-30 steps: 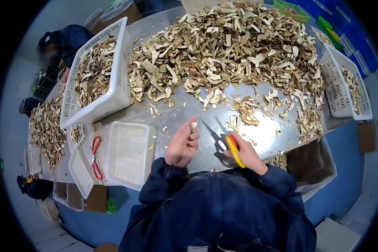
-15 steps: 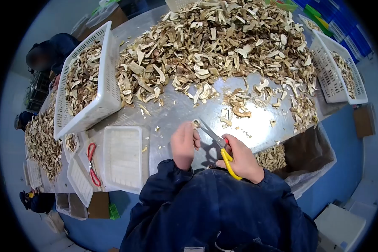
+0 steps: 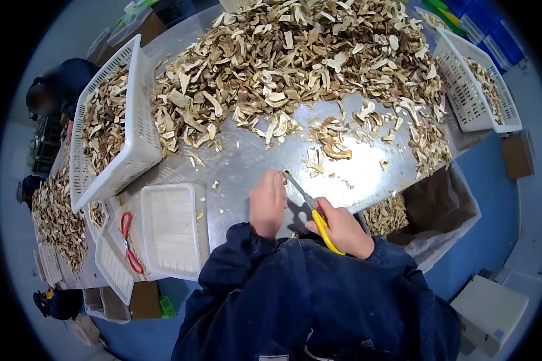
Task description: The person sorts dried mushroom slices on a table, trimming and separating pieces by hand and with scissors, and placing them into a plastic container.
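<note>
Near the centre of the frame, the right hand (image 3: 342, 231) has its grip closed around the yellow-handled scissors (image 3: 320, 225), their blades pointing toward the upper left. The left hand (image 3: 267, 204), just beside the blade tips, has its grip drawn together on a small piece (image 3: 286, 173), probably a mushroom slice, though it is too tiny to be sure. Both are over the metal desk (image 3: 241, 159). A large heap of slices (image 3: 283, 66) fills the upper frame; red-handled scissors (image 3: 125, 222) and a white tray (image 3: 171, 228) lie lower left.
</note>
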`<state>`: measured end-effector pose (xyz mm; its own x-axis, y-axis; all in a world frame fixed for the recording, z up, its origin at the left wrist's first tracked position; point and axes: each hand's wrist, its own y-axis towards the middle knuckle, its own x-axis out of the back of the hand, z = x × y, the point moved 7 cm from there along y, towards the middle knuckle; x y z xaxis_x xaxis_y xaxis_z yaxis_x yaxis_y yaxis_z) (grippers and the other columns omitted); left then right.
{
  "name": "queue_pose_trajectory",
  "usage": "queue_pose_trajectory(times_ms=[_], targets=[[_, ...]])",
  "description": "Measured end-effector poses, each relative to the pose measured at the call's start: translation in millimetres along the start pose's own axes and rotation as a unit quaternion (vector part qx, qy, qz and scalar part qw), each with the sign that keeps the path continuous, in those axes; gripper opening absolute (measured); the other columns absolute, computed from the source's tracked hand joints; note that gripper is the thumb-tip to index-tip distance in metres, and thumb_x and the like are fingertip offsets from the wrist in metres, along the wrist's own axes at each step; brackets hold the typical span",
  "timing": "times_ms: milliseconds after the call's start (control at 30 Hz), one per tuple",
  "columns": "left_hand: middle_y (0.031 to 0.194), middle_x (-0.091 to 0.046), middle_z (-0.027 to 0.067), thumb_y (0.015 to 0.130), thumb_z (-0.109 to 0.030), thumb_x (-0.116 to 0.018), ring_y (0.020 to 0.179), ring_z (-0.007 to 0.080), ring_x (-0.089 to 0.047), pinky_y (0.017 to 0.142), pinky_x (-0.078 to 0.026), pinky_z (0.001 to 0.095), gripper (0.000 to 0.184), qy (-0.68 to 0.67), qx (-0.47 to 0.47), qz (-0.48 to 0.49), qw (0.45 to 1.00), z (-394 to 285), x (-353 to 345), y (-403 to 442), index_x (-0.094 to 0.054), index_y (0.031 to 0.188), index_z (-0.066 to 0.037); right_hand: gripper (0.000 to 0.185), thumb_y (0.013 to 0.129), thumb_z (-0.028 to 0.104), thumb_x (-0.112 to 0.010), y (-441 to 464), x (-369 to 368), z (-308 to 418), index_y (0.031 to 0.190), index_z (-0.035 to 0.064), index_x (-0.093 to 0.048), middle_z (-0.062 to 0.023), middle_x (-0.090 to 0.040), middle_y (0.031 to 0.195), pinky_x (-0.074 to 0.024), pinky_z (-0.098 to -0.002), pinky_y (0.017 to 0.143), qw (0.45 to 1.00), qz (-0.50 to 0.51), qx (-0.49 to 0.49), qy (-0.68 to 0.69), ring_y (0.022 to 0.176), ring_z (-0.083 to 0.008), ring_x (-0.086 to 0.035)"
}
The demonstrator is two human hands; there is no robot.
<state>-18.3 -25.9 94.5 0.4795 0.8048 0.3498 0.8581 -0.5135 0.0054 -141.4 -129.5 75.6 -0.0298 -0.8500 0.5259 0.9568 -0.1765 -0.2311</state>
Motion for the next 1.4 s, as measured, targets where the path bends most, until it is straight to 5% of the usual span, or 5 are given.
queue_pose_trajectory(times_ms=[400,700,900,1000,1400], targets=[[0.054,-0.046,0.0047,0.098,-0.018,-0.038,0.046,0.0105,-0.044,0.047,-0.035,0.0280,0.029,-0.103,0.080,0.094,0.987,17,-10,3,-0.051,0.081,0.000,0.051,0.080,0.042,-0.065,-11,20,1,0.107,0.0023,-0.045,-0.0203,-0.059,0.076,-0.0438,-0.0448,0.060,0.998,-0.032,0.013,-0.057,0.073,-0.0396,-0.059],[0.061,-0.047,0.0147,0.089,-0.007,-0.046,0.053,0.0309,-0.048,0.051,-0.041,0.0350,0.010,0.002,0.002,0.164,0.987,16,-14,1,-0.052,0.084,-0.001,0.052,0.079,0.047,-0.064,-15,32,2,0.102,0.0027,-0.048,-0.0186,-0.060,0.074,-0.0441,-0.0450,0.059,0.984,-0.028,0.009,-0.176,0.070,-0.0375,-0.059],[0.062,-0.051,0.0084,0.091,-0.011,-0.043,0.050,0.0197,-0.050,0.047,-0.039,0.0288,0.016,0.061,-0.091,0.207,0.972,10,-2,1,-0.053,0.084,0.000,0.048,0.081,0.050,-0.060,-7,25,-6,0.093,0.0048,-0.052,-0.0151,-0.059,0.061,-0.0438,-0.0462,0.051,0.977,-0.004,-0.028,-0.210,0.056,-0.0365,-0.059],[0.064,-0.053,0.0049,0.094,-0.017,-0.040,0.051,0.0124,-0.050,0.047,-0.038,0.0236,0.023,-0.279,0.132,0.260,0.915,18,11,-6,-0.054,0.087,0.001,0.047,0.080,0.050,-0.061,9,16,-15,0.091,0.0050,-0.054,-0.0153,-0.060,0.062,-0.0449,-0.0454,0.051,0.980,-0.032,-0.007,-0.195,0.056,-0.0358,-0.060],[0.061,-0.049,0.0037,0.094,-0.020,-0.039,0.050,0.0099,-0.043,0.049,-0.035,0.0215,0.026,-0.269,0.142,0.136,0.943,19,37,10,-0.054,0.091,0.002,0.021,0.078,0.026,-0.062,84,-3,38,0.084,0.0073,-0.055,-0.0127,-0.058,0.078,-0.0457,-0.0386,0.070,0.943,-0.121,0.186,-0.249,0.080,-0.0295,-0.057]])
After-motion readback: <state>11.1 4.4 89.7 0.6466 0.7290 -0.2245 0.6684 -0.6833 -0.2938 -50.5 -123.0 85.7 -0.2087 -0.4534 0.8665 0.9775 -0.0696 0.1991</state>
